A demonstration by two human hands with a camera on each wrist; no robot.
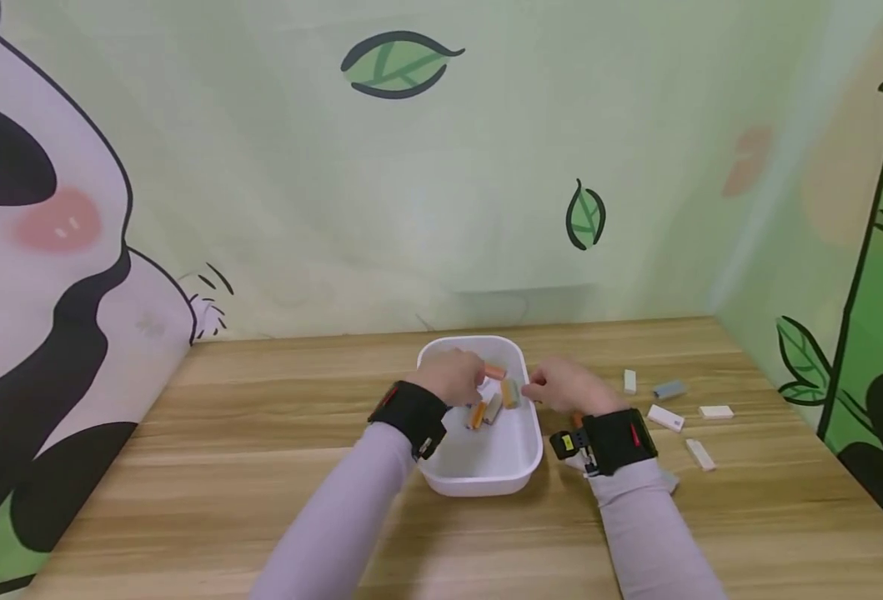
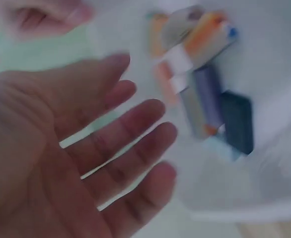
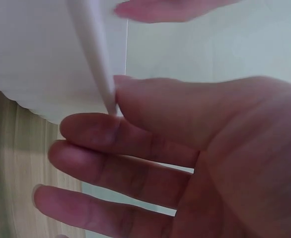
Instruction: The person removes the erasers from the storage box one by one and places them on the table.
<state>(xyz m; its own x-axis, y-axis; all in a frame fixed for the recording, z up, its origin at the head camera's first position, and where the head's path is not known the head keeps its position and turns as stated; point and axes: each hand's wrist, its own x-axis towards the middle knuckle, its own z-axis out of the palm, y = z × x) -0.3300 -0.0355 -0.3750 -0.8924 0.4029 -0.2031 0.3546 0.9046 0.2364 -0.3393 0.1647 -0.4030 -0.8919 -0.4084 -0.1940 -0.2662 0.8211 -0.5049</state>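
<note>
A white plastic tub stands on the table with several small coloured blocks in it, perhaps erasers. Over its left part hovers my left hand. In the left wrist view its fingers are spread and relaxed, holding nothing. Beside them lie a dark green block, a purple block and an orange-and-white block, blurred. At the tub's right rim, my right hand pinches the edge between thumb and index finger, the other fingers lying below it.
Right of the tub, several loose blocks lie on the wooden table, among them a white block and a grey-blue block. Some are partly hidden under the right forearm. A printed cloth wall borders the table's back.
</note>
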